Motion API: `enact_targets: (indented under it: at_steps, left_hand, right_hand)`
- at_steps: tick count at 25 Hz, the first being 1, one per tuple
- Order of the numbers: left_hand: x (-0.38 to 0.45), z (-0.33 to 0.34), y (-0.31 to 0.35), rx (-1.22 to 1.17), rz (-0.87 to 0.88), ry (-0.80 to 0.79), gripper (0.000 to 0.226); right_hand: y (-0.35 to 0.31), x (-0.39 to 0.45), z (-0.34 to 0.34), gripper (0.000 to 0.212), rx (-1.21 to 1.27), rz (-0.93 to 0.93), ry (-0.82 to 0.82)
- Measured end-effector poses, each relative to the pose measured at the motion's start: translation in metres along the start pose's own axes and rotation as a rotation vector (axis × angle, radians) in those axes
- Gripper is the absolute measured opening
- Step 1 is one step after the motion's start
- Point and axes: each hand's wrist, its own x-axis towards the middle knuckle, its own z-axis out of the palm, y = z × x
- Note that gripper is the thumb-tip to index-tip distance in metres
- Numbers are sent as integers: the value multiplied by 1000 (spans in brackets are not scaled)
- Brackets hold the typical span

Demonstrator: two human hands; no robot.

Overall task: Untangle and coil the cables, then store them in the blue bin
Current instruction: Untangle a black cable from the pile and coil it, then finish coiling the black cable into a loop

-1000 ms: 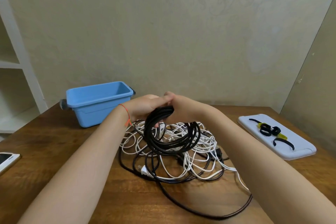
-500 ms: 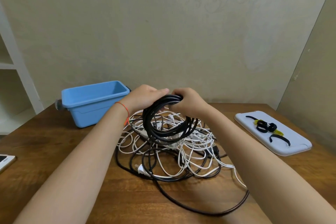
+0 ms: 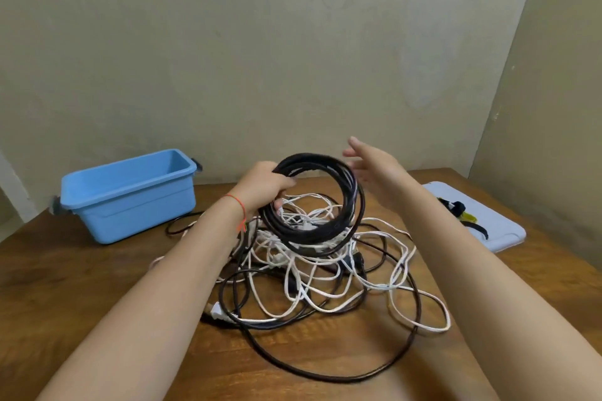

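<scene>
Black cable coil [image 3: 312, 198] in left hand [image 3: 264, 187].

One blue bin [image 3: 130, 195], one black coil [image 3: 312, 198], one tangled cable heap [image 3: 325, 270], one white tray [image 3: 482, 218], two hands in view.

Both forearms bare, no sleeves in view. Left hand [image 3: 265, 185] side: thin orange-red string bracelet [image 3: 237, 203] at the wrist (knot tails hang loose). Right hand [image 3: 374, 163]: nothing worn.
</scene>
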Motion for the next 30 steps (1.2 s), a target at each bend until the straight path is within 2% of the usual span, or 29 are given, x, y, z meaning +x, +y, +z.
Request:
enact_targets:
  at_steps: [2, 3, 6, 9, 12, 14, 17, 20, 23, 26, 28, 30]
  left_hand:
    - [9, 29, -1, -276, -104, -89, 17]
    - [15, 43, 0, -316, -125, -104, 18]
    - [34, 89, -2, -181, -103, -65, 25]
    - [48, 118, -11, -3, -94, -47, 27]
    - [53, 132, -13, 13, -127, -67, 29]
    - [50, 138, -10, -58, -171, -83, 27]
    - [44, 140, -5, -246, -306, -160, 23]
    - [41, 126, -1, -527, -446, -277, 20]
    - [32, 106, 0, -704, -470, -282, 23]
    - [27, 78, -4, -750, -343, -84, 28]
    - [28, 54, -9, -790, -219, 165, 23]
    - [29, 26, -18, -734, -131, 407, 19]
  right_hand:
    - [29, 5, -47, 25, -485, -89, 350]
    - [45, 4, -69, 22, -728, -79, 428]
    - [87, -6, -121, 19, -1178, 168, 440]
    - [106, -10, -141, 26, -1378, 380, 433]
    - [108, -11, -144, 24, -1369, 368, 449]
    - [108, -12, -146, 21, -1347, 327, 458]
    - [104, -16, -141, 24, -1204, 229, 483]
    - [85, -18, -124, 34, -945, 39, 498]
    - [54, -14, -98, 35, -799, -119, 430]
    - [20, -15, -58, 28, -726, -307, 386]
    - [3, -18, -26, 27, -690, -410, 316]
    - [-3, -20, 8, 28, -767, -484, 174]
